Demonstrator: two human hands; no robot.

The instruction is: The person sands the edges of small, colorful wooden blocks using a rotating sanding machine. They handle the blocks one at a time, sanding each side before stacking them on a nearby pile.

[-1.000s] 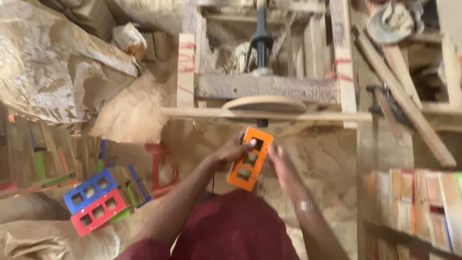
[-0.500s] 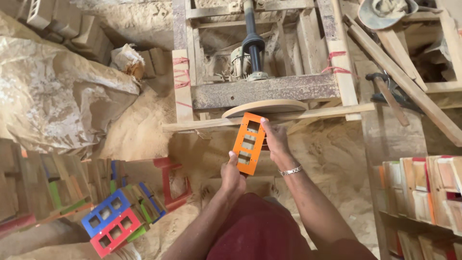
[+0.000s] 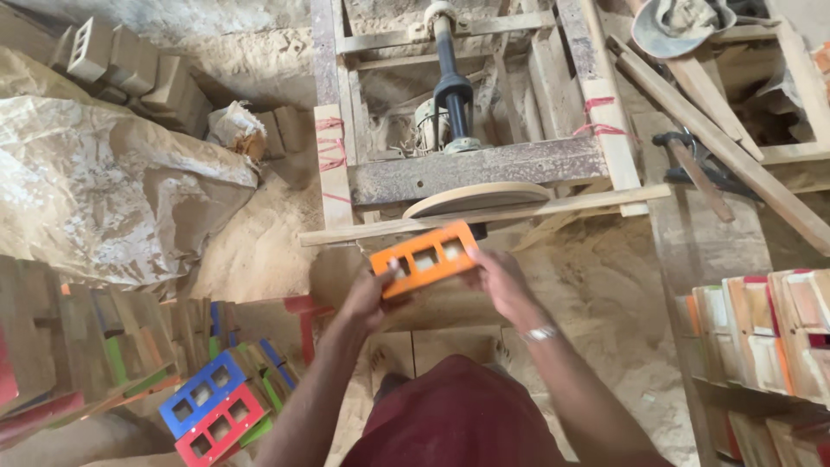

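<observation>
An orange wooden block (image 3: 424, 258) with three square holes is held between both hands, lying almost level and tilted slightly up to the right. My left hand (image 3: 373, 294) grips its left end. My right hand (image 3: 495, 275) grips its right end; a metal bracelet (image 3: 541, 333) sits on that wrist. The block is just below the round sanding disc (image 3: 477, 199) and the thin wooden rail (image 3: 484, 216) in front of it.
A wooden frame (image 3: 471, 166) carries a motor and shaft (image 3: 451, 86). Blue block (image 3: 201, 403) and red block (image 3: 222, 427) with holes lie at lower left among painted pieces. Stacked painted wood (image 3: 765, 333) stands right. A big sack (image 3: 104, 199) lies left. Sawdust covers the floor.
The orange block has been turned from standing upright to lying nearly level. Both hands have shifted to its two ends, and the view has tilted.
</observation>
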